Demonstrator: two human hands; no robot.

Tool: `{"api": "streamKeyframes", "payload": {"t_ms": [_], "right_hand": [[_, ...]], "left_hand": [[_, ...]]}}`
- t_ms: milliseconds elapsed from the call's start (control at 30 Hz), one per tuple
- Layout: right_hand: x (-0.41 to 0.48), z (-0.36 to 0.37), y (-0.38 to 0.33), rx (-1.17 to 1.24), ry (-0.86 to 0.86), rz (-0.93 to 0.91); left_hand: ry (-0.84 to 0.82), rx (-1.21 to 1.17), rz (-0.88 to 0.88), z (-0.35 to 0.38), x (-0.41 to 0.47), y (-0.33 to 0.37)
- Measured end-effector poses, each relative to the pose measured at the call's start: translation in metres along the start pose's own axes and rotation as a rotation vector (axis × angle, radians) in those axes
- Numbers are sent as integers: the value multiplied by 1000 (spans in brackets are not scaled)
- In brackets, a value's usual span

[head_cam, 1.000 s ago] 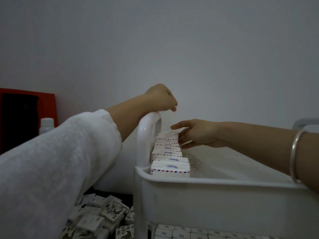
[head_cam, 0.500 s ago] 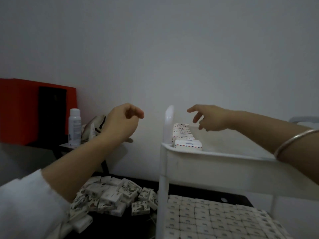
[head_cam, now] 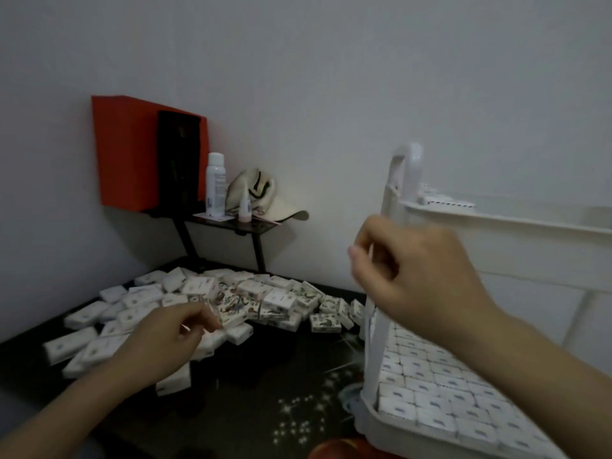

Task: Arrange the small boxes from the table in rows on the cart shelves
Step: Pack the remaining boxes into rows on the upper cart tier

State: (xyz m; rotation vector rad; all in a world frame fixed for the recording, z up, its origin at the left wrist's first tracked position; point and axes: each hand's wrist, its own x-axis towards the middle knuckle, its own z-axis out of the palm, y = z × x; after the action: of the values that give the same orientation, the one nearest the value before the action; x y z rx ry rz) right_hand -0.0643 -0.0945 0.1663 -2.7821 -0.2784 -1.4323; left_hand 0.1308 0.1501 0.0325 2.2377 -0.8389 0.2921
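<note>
Everything looks dim and gray. The light is soft, and where it comes from cannot be told. The right hand [head_cam: 414,283] is smeared and fuzzy. The dark table [head_cam: 265,376] is hard to see. The white cart [head_cam: 496,221] leans and curves near the picture's edge.

Person's two forearms, both bare along whole visible length. Left grip [head_cam: 165,339], right grip [head_cam: 414,279] bare too; right grip edges motion-blurred.

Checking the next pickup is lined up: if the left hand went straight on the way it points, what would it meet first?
Probably the pile of small boxes on the table: the left hand points at a picture-printed box just past its fingertips. Depth is unclear.
</note>
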Motion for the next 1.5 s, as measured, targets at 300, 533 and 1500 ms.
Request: {"api": "streamKeyframes", "payload": {"t_ms": [300, 533, 1500], "right_hand": [[-35, 219, -14, -37, -618, 268], [-24, 312, 20, -174, -802, 353], [-65, 91, -25, 645, -389, 640]], "left_hand": [[163, 190, -42, 29, -35, -63], [234, 397, -98, 59, -5, -65], [52, -342, 119, -2, 0, 61]]}}
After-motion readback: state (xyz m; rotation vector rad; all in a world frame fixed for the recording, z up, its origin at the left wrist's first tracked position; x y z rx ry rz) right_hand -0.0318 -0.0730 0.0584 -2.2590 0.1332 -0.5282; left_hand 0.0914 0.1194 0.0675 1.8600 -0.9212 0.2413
